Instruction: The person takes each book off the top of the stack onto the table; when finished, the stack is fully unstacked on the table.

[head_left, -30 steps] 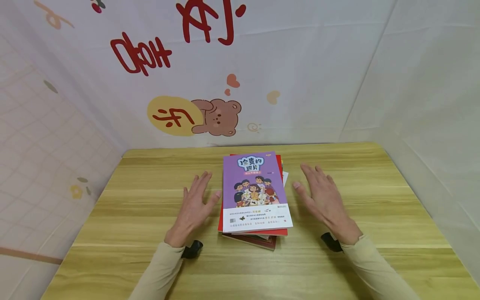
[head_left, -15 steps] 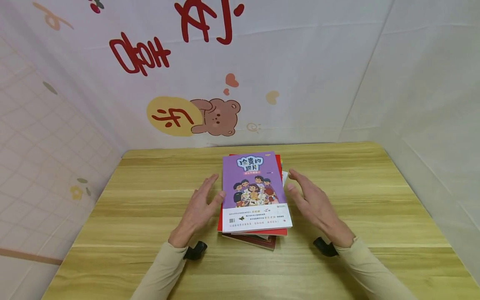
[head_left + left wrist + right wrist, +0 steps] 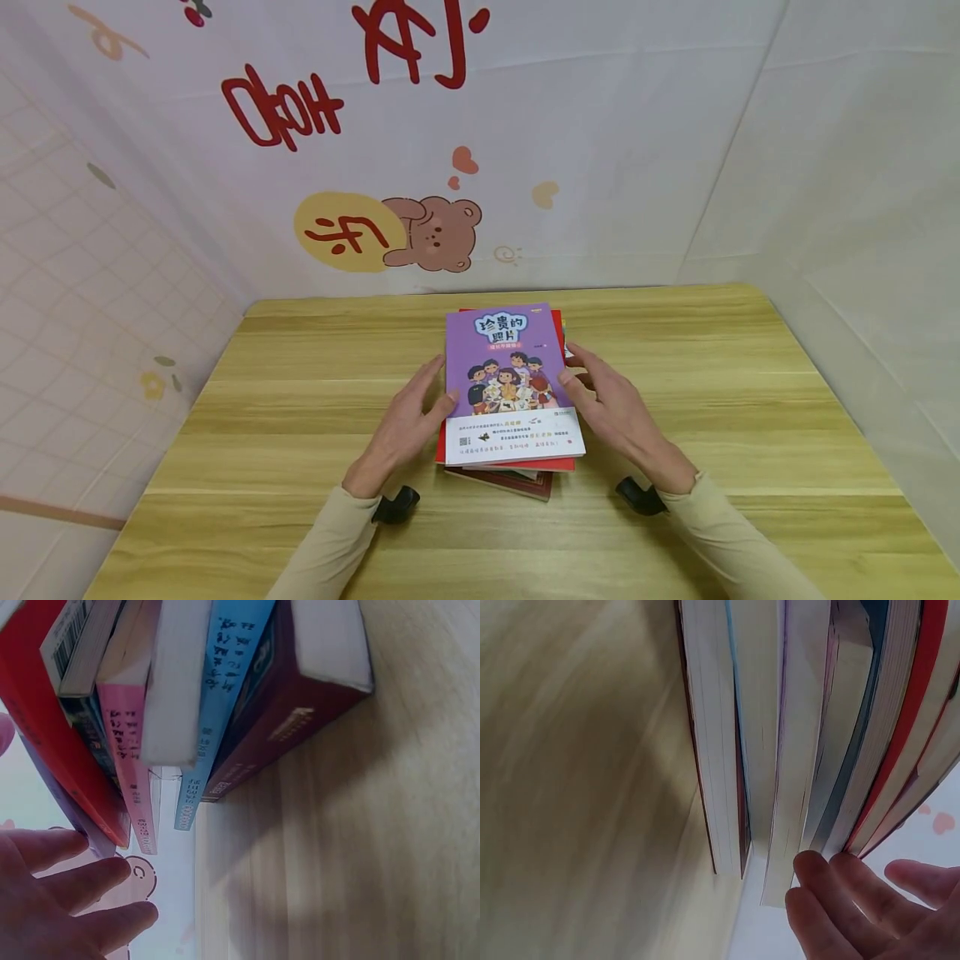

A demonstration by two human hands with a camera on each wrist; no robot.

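Note:
A stack of several books (image 3: 504,467) lies in the middle of the wooden table (image 3: 300,400), topped by a purple book (image 3: 510,367) with cartoon children on its cover. My left hand (image 3: 441,385) lies flat against the stack's left side, fingers straight, thumb at the purple cover's edge. Against the right side lies my right hand (image 3: 581,371), fingers straight too. In the left wrist view the book spines (image 3: 187,697) fill the top, and my fingers (image 3: 67,892) are by the red cover. My right fingertips (image 3: 832,889) touch the page edges (image 3: 802,750) in the right wrist view.
White cloth walls with red lettering and a bear picture (image 3: 435,237) close off the table at the back and both sides. Bare wood stretches left and right of the stack. Black wrist mounts (image 3: 396,504) sit under both sleeves.
Both hands have moved inward from about a hand's width away and now touch the two sides of the stack. The books have not moved.

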